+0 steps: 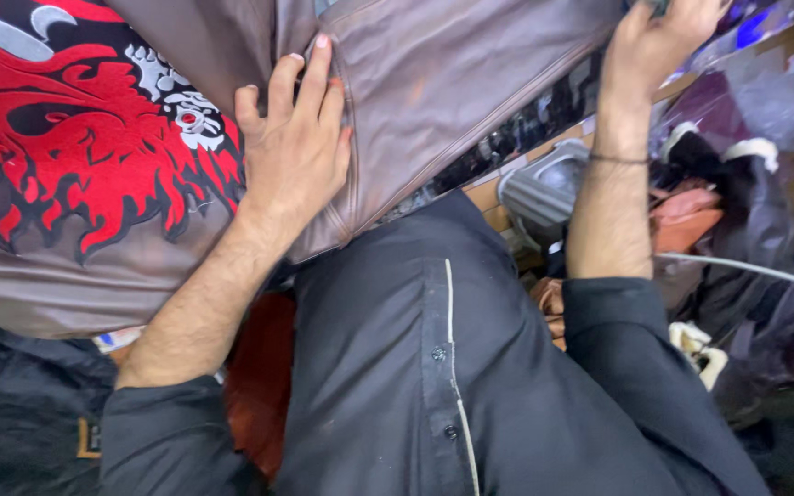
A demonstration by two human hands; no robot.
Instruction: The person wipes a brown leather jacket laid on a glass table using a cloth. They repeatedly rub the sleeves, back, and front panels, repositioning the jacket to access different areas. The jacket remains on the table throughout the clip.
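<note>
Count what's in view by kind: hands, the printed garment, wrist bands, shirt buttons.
Hands: 2, left hand flat on the garment, right hand gripping its top edge
Brown garment with red print: 1
Wrist band: 1
Shirt buttons: 2
Total: 6

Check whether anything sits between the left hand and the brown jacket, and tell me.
Nothing visible does. The left hand lies flat on the brown jacket, its fingers pressed along the seam. The right hand grips the jacket's upper edge, also in direct contact.

A brown leather jacket [415,83] with a red and white embroidered design lies spread flat, back up.
</note>
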